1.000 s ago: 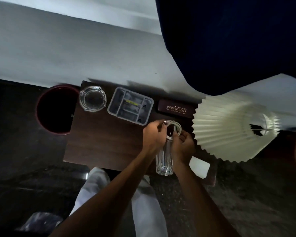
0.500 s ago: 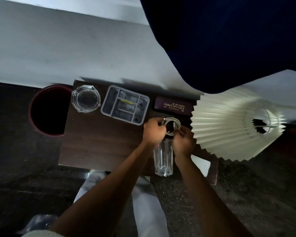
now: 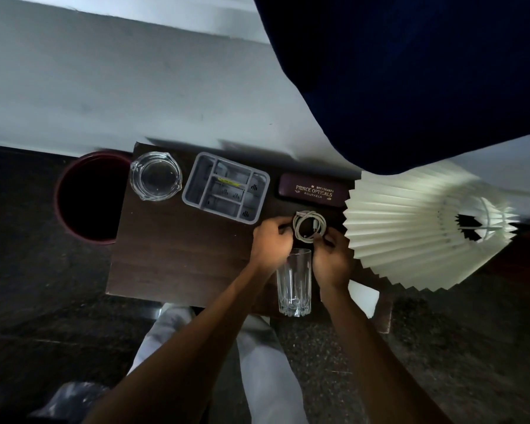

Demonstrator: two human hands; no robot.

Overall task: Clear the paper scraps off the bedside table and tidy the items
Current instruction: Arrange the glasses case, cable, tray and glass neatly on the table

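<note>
While pinched at its edges by both hands, lies as a small white coil of cable [image 3: 308,225] on the dark wooden worktop [image 3: 178,252], just in front of the maroon glasses case [image 3: 314,191] and close to the pleated lamp shade [image 3: 410,228]. Left hand [image 3: 271,243], fingers curled tight on the left side of the coil; right hand [image 3: 332,261], fingers closed on the near right side of it. Between the two wrists, upright near the front edge, a clear drinking glass [image 3: 293,283]. At the back of the worktop, from left to right: a glass ashtray [image 3: 155,175] at the corner, a grey divided tray [image 3: 226,188] with a yellow-marked item in one middle compartment, then the glasses case lettered in gold. Beside the right forearm, partly under the lamp shade, a flat white sheet of paper [image 3: 364,298] on the worktop; cannot tell whether scrap or pad. Left of the worktop, on the floor, a dark red round bin [image 3: 88,197], inside too dark to read. Above, a pale wall and a dark blue cloth [image 3: 410,71] hanging over the shade.
</note>
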